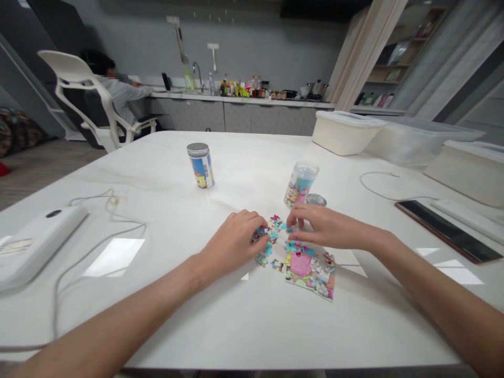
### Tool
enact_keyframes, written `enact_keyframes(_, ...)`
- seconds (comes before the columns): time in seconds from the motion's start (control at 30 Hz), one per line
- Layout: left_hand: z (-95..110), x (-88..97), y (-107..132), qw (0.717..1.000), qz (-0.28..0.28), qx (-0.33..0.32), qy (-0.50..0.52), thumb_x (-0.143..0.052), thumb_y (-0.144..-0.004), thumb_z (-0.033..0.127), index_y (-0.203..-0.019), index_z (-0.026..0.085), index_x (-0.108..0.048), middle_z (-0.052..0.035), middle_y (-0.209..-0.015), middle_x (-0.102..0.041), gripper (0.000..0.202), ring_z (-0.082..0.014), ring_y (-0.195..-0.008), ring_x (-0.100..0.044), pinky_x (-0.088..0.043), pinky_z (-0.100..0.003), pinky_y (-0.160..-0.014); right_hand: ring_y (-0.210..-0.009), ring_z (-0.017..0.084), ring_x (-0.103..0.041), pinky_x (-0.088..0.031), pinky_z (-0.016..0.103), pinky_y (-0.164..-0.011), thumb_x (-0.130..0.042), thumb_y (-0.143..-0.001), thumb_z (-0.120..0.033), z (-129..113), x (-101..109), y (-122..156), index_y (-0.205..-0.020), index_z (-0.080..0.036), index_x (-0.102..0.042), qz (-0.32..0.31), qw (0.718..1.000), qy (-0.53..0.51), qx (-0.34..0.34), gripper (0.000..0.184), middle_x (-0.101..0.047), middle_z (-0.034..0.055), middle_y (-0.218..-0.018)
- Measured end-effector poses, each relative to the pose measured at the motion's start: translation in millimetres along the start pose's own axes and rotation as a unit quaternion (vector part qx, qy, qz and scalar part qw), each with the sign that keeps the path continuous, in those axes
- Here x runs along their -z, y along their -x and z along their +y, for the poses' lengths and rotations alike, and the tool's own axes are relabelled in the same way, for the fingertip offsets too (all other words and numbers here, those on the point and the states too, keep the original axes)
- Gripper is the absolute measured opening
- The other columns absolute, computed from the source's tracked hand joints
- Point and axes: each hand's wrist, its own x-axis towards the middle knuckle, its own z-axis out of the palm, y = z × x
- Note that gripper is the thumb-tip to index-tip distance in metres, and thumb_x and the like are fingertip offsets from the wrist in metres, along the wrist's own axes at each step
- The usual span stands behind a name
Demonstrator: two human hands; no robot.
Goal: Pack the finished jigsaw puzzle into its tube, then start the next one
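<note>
Head view: left hand (pixel 235 240) and right hand (pixel 326 227) each pinch loose puzzle pieces (pixel 274 227) on the table (pixel 244 320).

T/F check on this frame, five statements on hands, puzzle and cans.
1. Both hands are at the loose puzzle pieces. True: the left hand and the right hand each touch the scattered pieces.
2. The puzzle is fully assembled. False: only the assembled part is joined; loose pieces lie beside it.
3. The closed can has its lid on. True.
4. The open can lies on its side. False: it stands upright, with the metal lid on the table beside it.
5. A person stands right beside the white table. False: they sit in a chair at the far counter.
</note>
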Motion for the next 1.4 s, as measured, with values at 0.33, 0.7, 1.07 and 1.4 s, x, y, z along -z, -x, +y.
enact_keyframes(0.33, 8, -2.4, 7, 0.98, -0.055, -0.19, -0.018, -0.056, -0.089, 0.031, -0.114, 0.02, -0.057, -0.0084, -0.124, -0.06, 0.027, -0.0234, -0.114, -0.055, -0.043, -0.039, -0.092, -0.083, 0.02, -0.054, -0.043, 0.031, -0.07, -0.071, -0.066, -0.039, 1, 1, 6, -0.097, -0.02, -0.055, -0.102, 0.991, -0.064, -0.054, 0.04, -0.059, 0.0045, -0.097)
enact_keyframes(0.7, 12, -3.2, 5, 0.979, -0.065, -0.19, -0.039, -0.051, -0.092, 0.026, -0.111, 0.02, -0.057, -0.008, -0.118, -0.062, 0.021, -0.0225, -0.107, -0.059, -0.045, -0.036, -0.086, -0.067, 0.014, -0.048, -0.037, 0.027, -0.057, -0.067, -0.073, -0.03, -5, 5, 8, -0.088, -0.022, -0.045, -0.147, 0.984, -0.096, -0.042, 0.028, -0.053, -0.0018, -0.077)
enact_keyframes(1.07, 8, -6.7, 6, 0.975, -0.056, -0.214, -0.037, -0.051, -0.093, 0.024, -0.114, 0.021, -0.057, -0.0073, -0.118, -0.062, 0.022, -0.0204, -0.103, -0.059, -0.045, -0.035, -0.085, -0.069, 0.012, -0.049, -0.038, 0.025, -0.061, -0.057, -0.084, -0.024, -7, 6, 4, -0.079, -0.02, -0.053, -0.094, 0.991, -0.088, 0.026, 0.008, -0.055, -0.0001, -0.079)
enact_keyframes(1.4, 10, -5.7, 6, 0.97, -0.071, -0.227, -0.042, -0.051, -0.093, 0.022, -0.114, 0.02, -0.058, -0.0088, -0.119, -0.061, 0.022, -0.0214, -0.105, -0.059, -0.047, -0.037, -0.087, -0.069, 0.012, -0.05, -0.039, 0.024, -0.06, -0.052, -0.087, -0.021, -10, 3, 3, -0.083, -0.019, -0.055, -0.079, 0.99, -0.107, 0.042, 0.005, -0.058, 0.0003, -0.08)
